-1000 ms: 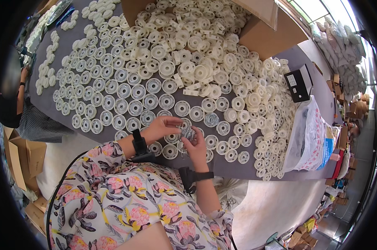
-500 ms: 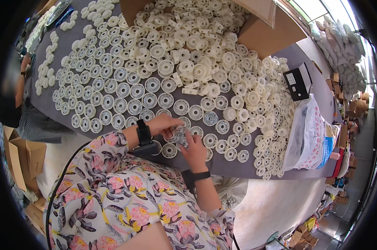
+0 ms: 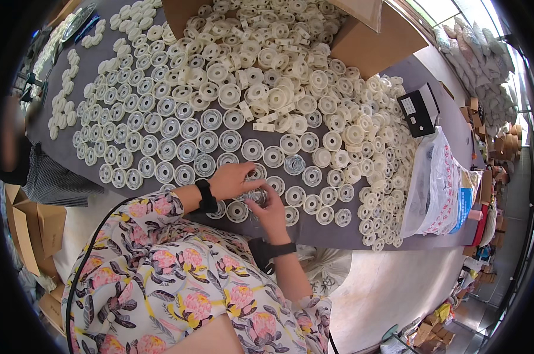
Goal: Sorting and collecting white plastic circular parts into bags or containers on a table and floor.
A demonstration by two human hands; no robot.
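Now, seen from the head camera looking down, both hands meet at the near edge of a grey desk (image 3: pixel 90 59) covered with rows of white plastic discs (image 3: pixel 187 150). Compared with a second ago, the left hand (image 3: pixel 234 180) has drawn in lower and closer to the body, and the right hand (image 3: pixel 272 207) has risen to meet it, so the pair now work closer to the desk edge. That suggests the small piece between them is being fitted or fiddled with rather than set down.

That small metallic part (image 3: pixel 254 196), pale and shiny, sits between the fingertips of both hands, just above the nearest discs. The left hand curls over it from above, fingers bent and pinching; the right hand closes on it from below. Whether either grip is firm is hard to tell.

A heap of loose white discs (image 3: pixel 267 65) spills from a cardboard box (image 3: pixel 373 44) at the far side, and a plastic bag (image 3: pixel 438 183) lies to the right.
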